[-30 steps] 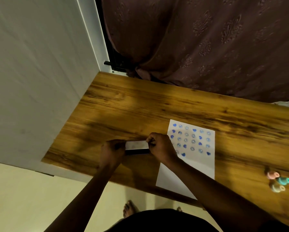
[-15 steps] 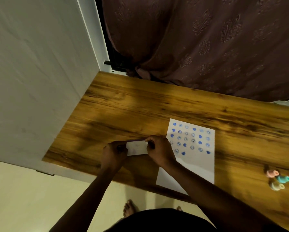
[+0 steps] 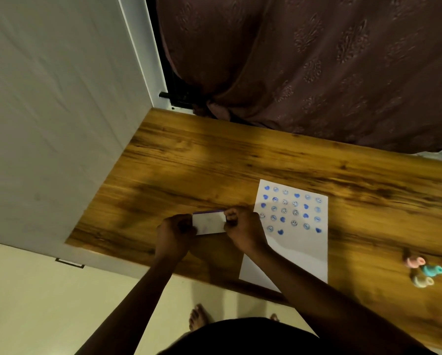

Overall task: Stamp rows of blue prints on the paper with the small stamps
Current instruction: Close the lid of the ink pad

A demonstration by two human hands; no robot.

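Beside paper (image 3: 302, 252), left hand (image 3: 175, 233), right hand (image 3: 243, 230) gripping ink pad (image 3: 209, 222)

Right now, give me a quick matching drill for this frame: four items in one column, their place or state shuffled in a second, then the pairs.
Items:
1. paper
2. stamps
3. white box
4. curtain

Place or state:
A. held between left hand and right hand
B. hanging behind the table's far edge
C. flat on the table, blue prints on its upper part
D. clustered on the table, right of the paper

Pairs: 1-C, 2-D, 3-A, 4-B
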